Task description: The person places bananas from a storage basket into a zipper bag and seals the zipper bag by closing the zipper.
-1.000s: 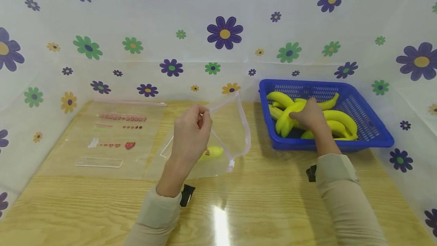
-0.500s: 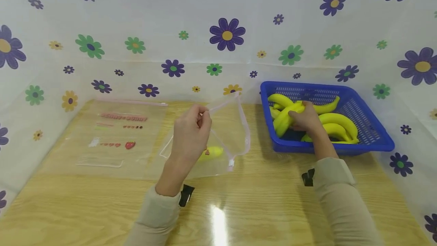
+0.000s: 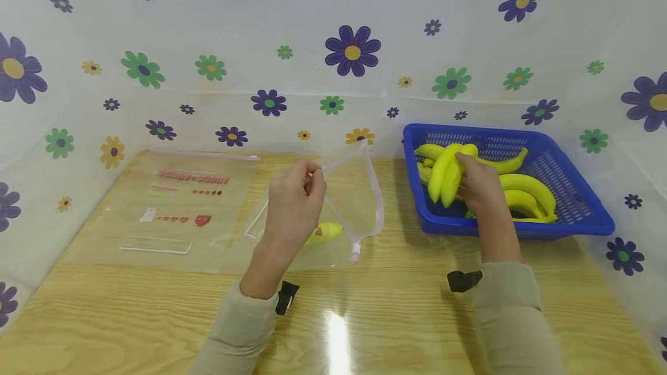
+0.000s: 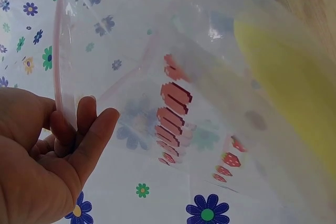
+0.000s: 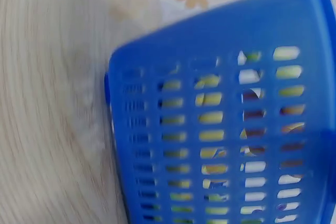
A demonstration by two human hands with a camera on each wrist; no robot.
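My left hand [image 3: 292, 207] pinches the rim of a clear zip bag [image 3: 359, 190] with a pink zipper, and its mouth gapes toward the right. Inside that bag lies a yellow thing [image 3: 328, 231], partly behind the hand; it looks like a banana. The left wrist view shows thumb and fingers at the pink edge of the bag [image 4: 131, 72], which has red prints. At the blue basket's left part, my right hand [image 3: 484, 187] grips a small bunch of bananas [image 3: 445, 175], tips pointing down. In the right wrist view the basket wall [image 5: 210, 30] mostly hides that hand.
More bananas [image 3: 528, 187] lie in the blue slotted basket [image 3: 500, 228] at the back right. A second clear zip bag [image 3: 219, 242] with printed lettering, hearts and a strawberry lies flat on the left. A flowered cloth [image 3: 396, 51] hangs behind the wooden table [image 3: 396, 311].
My right hand has raised the bunch of bananas a little from the others and turned it more upright. The left hand keeps its hold on the zip bag's edge.
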